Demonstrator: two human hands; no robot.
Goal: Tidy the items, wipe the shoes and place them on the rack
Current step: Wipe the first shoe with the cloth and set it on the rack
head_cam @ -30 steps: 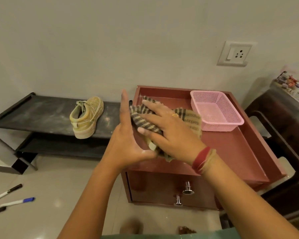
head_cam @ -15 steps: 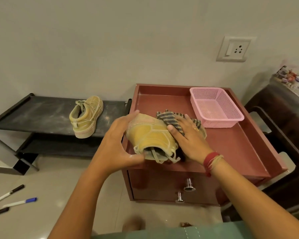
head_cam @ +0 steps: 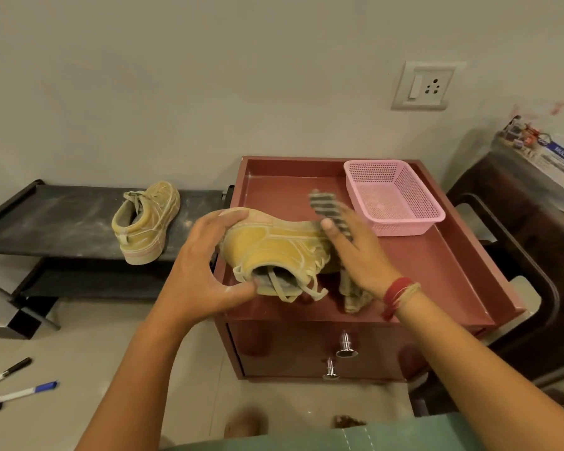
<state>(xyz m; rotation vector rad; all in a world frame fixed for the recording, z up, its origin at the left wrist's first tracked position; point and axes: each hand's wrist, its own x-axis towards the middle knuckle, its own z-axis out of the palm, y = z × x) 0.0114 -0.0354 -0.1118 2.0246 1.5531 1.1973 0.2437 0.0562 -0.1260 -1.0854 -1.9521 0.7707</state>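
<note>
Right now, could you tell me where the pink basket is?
In the head view, the pink basket sits in the back right corner of the red cabinet top, beyond the right hand.

Wall socket (head_cam: 425, 86) (white), maroon cabinet (head_cam: 290, 348)

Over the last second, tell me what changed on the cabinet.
The left hand, flat beside the striped cloth a second ago, now grips the shoe by its heel. The right hand slid the cloth off the shoe toward its toe, uncovering it. The other shoe on the rack, the pink basket and the pens stayed put.
</note>
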